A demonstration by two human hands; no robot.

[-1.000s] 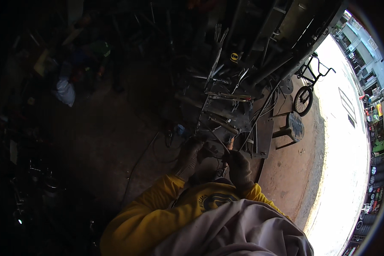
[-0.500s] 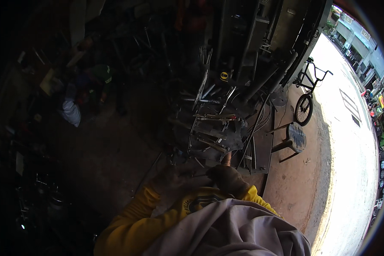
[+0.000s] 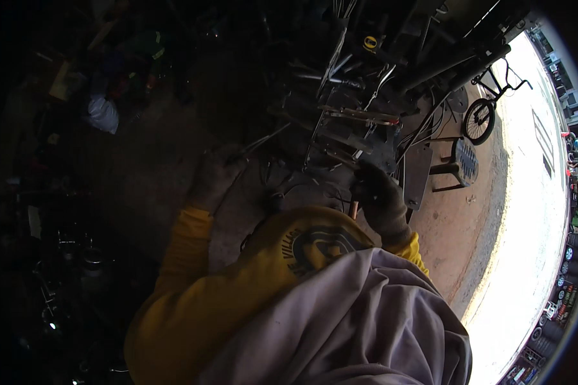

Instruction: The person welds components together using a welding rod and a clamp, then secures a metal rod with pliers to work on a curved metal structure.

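My left hand (image 3: pixel 213 172), in a dark glove, is held out in deep shade left of a metal-strewn work table. A thin rod-like tool (image 3: pixel 266 138) sticks out of its fist toward the table, and a thin dark line like a cable hangs beneath. My right hand (image 3: pixel 380 200), also gloved, is at the table's near right edge beside the metal pieces; its fingers are too dark to read. Next to it shows a short orange-brown bar (image 3: pixel 354 209). On the table lie a rusty flat bar (image 3: pixel 366 116) and several metal strips.
A yellow tape measure (image 3: pixel 370 43) lies at the table's far side. Right of the table stand a stool (image 3: pixel 464 162) and a bicycle (image 3: pixel 480 119), beside a bright street. A person in a green top (image 3: pixel 149 45) is at the far left, near a pale sack (image 3: pixel 103 114).
My hands have moved apart and forward, the left one outward with the rod-like tool now showing. The view has shifted, so the table sits higher and farther right.
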